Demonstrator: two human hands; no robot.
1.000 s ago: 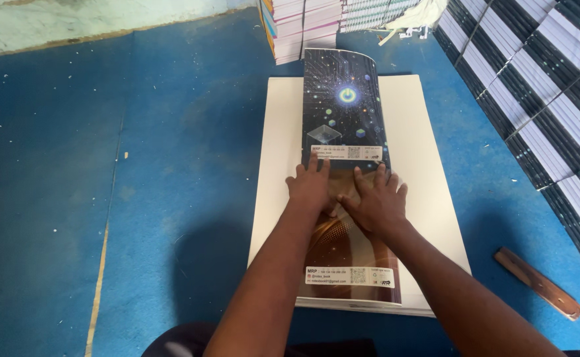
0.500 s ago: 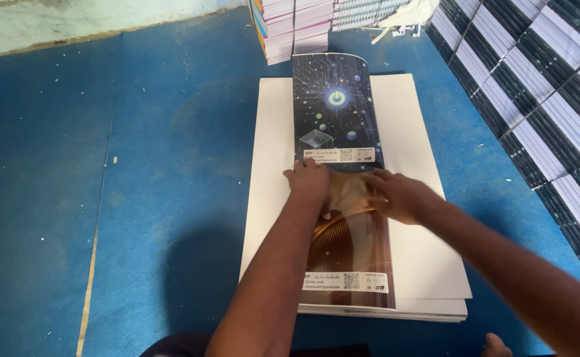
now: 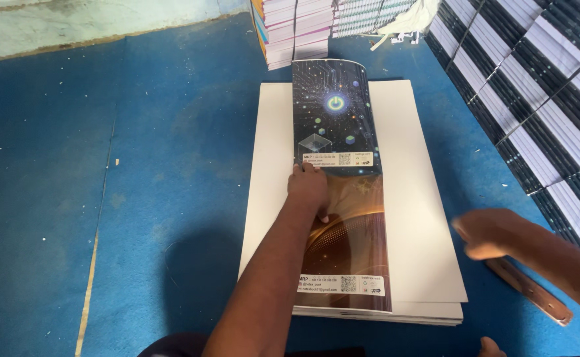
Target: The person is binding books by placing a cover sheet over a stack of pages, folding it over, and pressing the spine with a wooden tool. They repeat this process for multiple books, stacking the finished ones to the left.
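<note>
- Pressing flat on a long printed cover sheet [image 3: 343, 198], the left hand [image 3: 308, 188] rests palm-down near the sheet's middle, where the dark blue circuit-pattern half meets the brown-gold half; its grip is splayed and closed around nothing, simply holding the sheet down.
- The cover sheet lies with its long axis running straight away from the person, from the near edge of a stack of white sheets [image 3: 415, 198] to its far edge, where the sheet's far end curls up slightly.
- The sheet sits along the middle of the stack, with bare white margin showing on either side of it.
- The right hand [image 3: 485, 233] hangs off to the right, past the stack's right edge and above the blue floor [image 3: 138, 165]; it is blurred, so how far its grip is open cannot be told, and nothing shows in it.
- Of the two hands, the left is on the sheet; the right is well apart from it and much nearer a brown wooden stick [image 3: 531, 291] that lies on the floor beside the stack's near right corner.
- From the right hand, the sheet lies to the left and slightly ahead.
- Bundled book stacks [image 3: 534, 99] line the right side, and more stacks of books [image 3: 296, 33] stand beyond the far end.
</note>
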